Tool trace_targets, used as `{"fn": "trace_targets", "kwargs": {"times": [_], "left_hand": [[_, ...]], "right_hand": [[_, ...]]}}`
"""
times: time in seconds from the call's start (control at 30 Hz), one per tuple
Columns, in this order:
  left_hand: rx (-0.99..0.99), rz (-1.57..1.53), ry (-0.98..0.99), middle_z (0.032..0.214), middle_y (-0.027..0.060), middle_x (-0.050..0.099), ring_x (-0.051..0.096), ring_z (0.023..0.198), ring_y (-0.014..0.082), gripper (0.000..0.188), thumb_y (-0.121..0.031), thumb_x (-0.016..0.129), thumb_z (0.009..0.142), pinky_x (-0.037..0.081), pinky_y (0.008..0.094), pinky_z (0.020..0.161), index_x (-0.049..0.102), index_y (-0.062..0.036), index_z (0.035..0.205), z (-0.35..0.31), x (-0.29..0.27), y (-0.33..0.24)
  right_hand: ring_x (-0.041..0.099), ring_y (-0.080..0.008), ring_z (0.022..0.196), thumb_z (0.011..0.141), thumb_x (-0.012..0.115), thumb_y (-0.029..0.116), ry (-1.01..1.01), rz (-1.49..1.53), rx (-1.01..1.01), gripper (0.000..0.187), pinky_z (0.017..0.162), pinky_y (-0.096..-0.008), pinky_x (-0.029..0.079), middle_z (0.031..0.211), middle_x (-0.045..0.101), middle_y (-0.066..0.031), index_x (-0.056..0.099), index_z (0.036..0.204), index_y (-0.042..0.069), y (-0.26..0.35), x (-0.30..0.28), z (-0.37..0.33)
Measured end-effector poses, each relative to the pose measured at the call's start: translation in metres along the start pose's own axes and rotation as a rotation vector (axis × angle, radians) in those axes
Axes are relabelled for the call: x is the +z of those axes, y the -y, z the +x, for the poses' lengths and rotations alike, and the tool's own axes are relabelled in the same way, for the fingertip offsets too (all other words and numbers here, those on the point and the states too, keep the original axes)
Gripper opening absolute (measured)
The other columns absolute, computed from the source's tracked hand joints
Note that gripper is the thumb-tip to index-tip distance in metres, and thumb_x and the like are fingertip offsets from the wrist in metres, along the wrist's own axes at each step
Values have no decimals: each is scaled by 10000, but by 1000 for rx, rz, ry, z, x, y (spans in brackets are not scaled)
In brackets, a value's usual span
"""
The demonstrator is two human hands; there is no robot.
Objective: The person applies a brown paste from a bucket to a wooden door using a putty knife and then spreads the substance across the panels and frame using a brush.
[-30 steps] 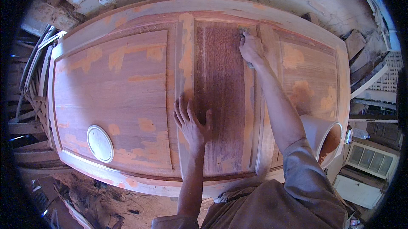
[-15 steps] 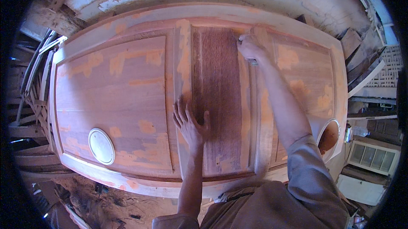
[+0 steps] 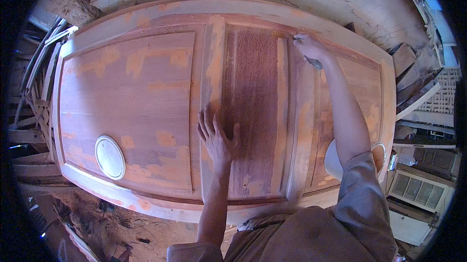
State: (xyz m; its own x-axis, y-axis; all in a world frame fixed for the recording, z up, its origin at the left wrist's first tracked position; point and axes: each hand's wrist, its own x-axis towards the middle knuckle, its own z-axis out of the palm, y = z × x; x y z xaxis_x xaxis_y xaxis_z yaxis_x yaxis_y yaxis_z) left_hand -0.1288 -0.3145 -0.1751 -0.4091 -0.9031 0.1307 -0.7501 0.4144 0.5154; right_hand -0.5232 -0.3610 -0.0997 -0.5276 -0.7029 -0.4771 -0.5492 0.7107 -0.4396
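A large reddish wooden door [image 3: 146,92] lies flat, patched with orange filler. My left hand [image 3: 214,138] rests flat on it with fingers spread, at the edge of the narrow dark middle panel [image 3: 255,101]. My right hand [image 3: 311,48] reaches to the far top of that panel, fingers closed around a small dark thing pressed on the wood; what it is cannot be told.
A white round lid [image 3: 109,157] lies on the left panel. A white tub with orange paste [image 3: 377,157] sits at the door's right edge, partly behind my right arm. Stacked timber [image 3: 34,77] stands left, planks and a louvred frame [image 3: 418,194] right, and dirt floor below.
My right hand has slid a little along the top of the middle panel. My left hand stays flat in the same place.
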Motion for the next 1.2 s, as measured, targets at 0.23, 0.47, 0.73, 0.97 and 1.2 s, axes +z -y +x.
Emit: {"fn": "trace_targets", "kwargs": {"times": [0.23, 0.47, 0.73, 0.97, 1.2], "left_hand": [[-10, -27, 11, 1546, 218, 328, 216, 1471, 424, 687, -431, 656, 877, 169, 587, 1174, 465, 27, 1353, 0, 1, 1], [-41, -18, 40, 1557, 216, 308, 190, 1478, 429, 691, -444, 637, 894, 154, 593, 1177, 445, 14, 1374, 0, -1, 3], [-42, -46, 27, 1555, 219, 311, 204, 1474, 427, 683, -418, 647, 892, 151, 592, 1178, 427, -18, 1400, 0, 0, 1], [-22, -18, 15, 1559, 211, 316, 210, 1474, 421, 723, -450, 655, 872, 161, 588, 1175, 425, -5, 1394, 1, -1, 2], [-30, -30, 29, 1557, 213, 318, 203, 1476, 422, 717, -434, 662, 872, 147, 583, 1182, 429, 3, 1390, 2, -3, -1]], "right_hand": [[668, -298, 621, 925, 492, 208, 45, -195, -110, 320, 630, -477, 538, 767, 679, -210, 693, 1030, -17, 28, 3, 39], [592, -212, 543, 913, 447, 176, 216, -480, -51, 267, 490, -400, 473, 687, 611, -117, 639, 1030, 32, 53, -9, 46], [608, -217, 599, 917, 444, 192, 193, -456, 110, 268, 530, -396, 490, 740, 641, -122, 633, 967, 8, 58, -16, 59], [668, -269, 615, 878, 451, 166, 210, -431, 7, 304, 552, -454, 525, 728, 683, -181, 665, 764, -17, 54, -21, 65], [618, -247, 601, 976, 443, 259, 321, -607, 42, 377, 565, -430, 502, 740, 652, -143, 630, 861, -47, 63, -28, 67]]}}
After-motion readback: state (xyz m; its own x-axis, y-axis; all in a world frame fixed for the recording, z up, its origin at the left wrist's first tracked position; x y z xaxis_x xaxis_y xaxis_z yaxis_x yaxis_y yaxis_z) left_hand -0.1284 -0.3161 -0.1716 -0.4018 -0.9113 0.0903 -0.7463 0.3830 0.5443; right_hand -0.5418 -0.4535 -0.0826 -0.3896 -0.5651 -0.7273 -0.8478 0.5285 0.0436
